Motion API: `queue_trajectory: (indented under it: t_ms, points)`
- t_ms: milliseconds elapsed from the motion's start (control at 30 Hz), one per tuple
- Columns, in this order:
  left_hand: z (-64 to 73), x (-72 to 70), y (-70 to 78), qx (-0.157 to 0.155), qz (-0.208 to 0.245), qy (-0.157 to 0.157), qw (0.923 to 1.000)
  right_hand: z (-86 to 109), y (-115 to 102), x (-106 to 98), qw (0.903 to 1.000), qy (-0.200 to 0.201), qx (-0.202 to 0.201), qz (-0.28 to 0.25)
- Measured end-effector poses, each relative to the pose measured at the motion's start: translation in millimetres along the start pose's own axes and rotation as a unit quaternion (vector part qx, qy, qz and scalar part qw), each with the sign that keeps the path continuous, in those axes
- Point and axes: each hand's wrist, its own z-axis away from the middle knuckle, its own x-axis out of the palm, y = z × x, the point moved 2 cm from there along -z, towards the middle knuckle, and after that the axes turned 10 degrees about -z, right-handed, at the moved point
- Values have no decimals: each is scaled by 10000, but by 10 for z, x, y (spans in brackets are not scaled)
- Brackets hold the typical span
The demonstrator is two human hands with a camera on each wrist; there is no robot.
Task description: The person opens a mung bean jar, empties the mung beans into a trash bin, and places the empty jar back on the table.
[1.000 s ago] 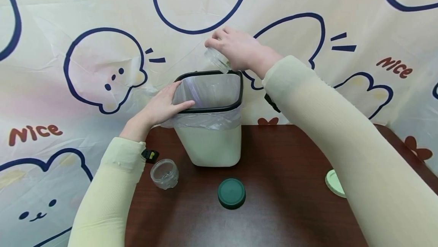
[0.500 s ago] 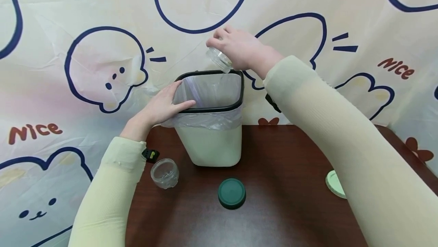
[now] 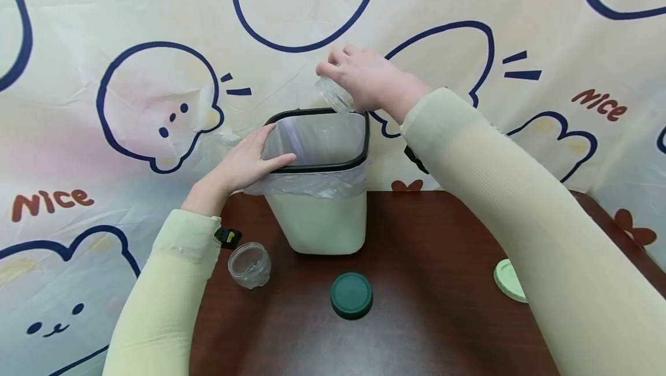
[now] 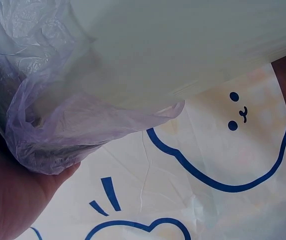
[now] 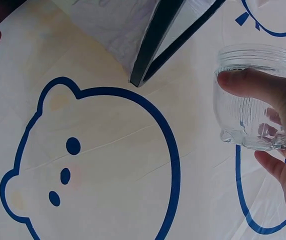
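My right hand (image 3: 359, 78) grips a clear jar (image 3: 333, 94) above the back right of the trash can's rim. The jar is tipped mouth-down toward the opening; in the right wrist view the jar (image 5: 255, 107) looks clear, with thumb and fingers round its ribbed side. My left hand (image 3: 241, 162) holds the left rim of the pale trash can (image 3: 328, 222), its thumb over the black front edge. A translucent bag (image 3: 333, 184) lines the can and folds over the rim. In the left wrist view the left hand (image 4: 18, 195) lies against the bag's bunched edge; its fingertips are hidden.
A second clear jar (image 3: 250, 266) stands uncapped left of the can on the dark brown table (image 3: 416, 318). A dark green lid (image 3: 351, 295) lies in front of the can. Partly behind the right sleeve is a light green lid (image 3: 510, 280). A cartoon-printed cloth (image 3: 171, 104) hangs behind.
A greenish bit seen in the held jar one second ago no longer shows. The right hand has shifted only slightly; the left hand and the can stay put.
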Motion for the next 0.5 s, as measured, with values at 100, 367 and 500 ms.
queue_trajectory:
  t_ms: [100,367,500]
  points:
    - [0,10,-13,-1,-4,7,10000,2,-9,-23,10000,21,-16,30]
    - [-18,5,-35,-11,6,60,10000,-22,-56,-159,9986,312,-34,437]
    - [-11,6,-30,-45,18,31,10000,-40,-78,-108,9972,-62,-88,735]
